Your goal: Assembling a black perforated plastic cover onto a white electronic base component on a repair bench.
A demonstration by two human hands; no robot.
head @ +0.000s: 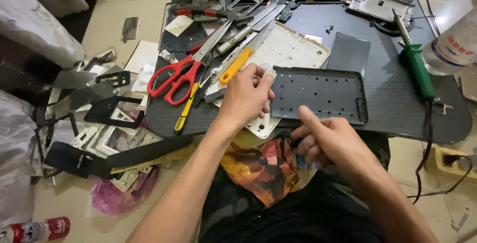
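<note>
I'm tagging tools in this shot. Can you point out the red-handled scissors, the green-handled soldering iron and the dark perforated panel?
red-handled scissors (pixel 174 80): head view, on a red handle loop.
green-handled soldering iron (pixel 420 71): head view, middle of the green handle.
dark perforated panel (pixel 320 94): head view, middle of its flat face.

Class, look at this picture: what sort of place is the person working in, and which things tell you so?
Probably a makeshift home repair spot: a low black table on a tiled floor. A green soldering iron, red scissors and a heap of loose panels show it. The left hand rests on a dark panel.

scissors (pixel 174 76) red | soldering iron (pixel 417 69) green | panel (pixel 320 94) dark grey | cloth (pixel 261 166) orange-patterned
</note>
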